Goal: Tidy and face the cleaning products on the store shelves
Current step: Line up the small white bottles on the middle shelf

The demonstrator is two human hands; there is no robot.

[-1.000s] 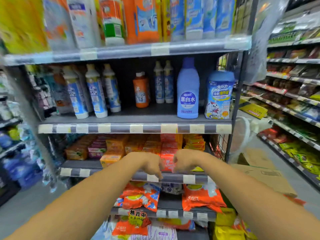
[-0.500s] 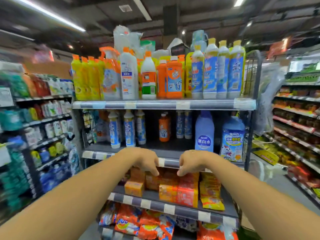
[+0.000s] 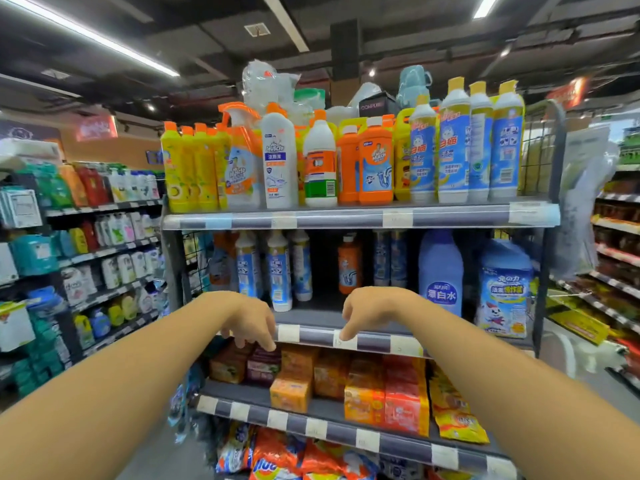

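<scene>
A grey shelf unit faces me. Its top shelf (image 3: 346, 218) carries yellow bottles (image 3: 188, 171), a white Mr Muscle bottle (image 3: 278, 161), orange drain-cleaner bottles (image 3: 375, 164) and tall blue-label bottles (image 3: 453, 147). The second shelf (image 3: 374, 339) holds blue-white bottles (image 3: 278, 271), one small orange bottle (image 3: 349, 265), a lilac bleach bottle (image 3: 440, 275) and a blue refill bag (image 3: 504, 292). My left hand (image 3: 251, 317) and my right hand (image 3: 367, 308) hang in front of the second shelf's edge, fingers loosely curled downward, holding nothing.
Soap bars and orange packs (image 3: 367, 386) fill the third shelf, detergent bags (image 3: 277, 459) the one below. Another shelving run (image 3: 104, 244) stands to the left, snack shelves (image 3: 616, 271) to the right. Plastic bags and a box (image 3: 377, 103) sit atop the unit.
The view has tilted upward from the lower shelves to the top shelf and ceiling. Both hands rose from the third shelf's edge to the second shelf's edge, still holding nothing.
</scene>
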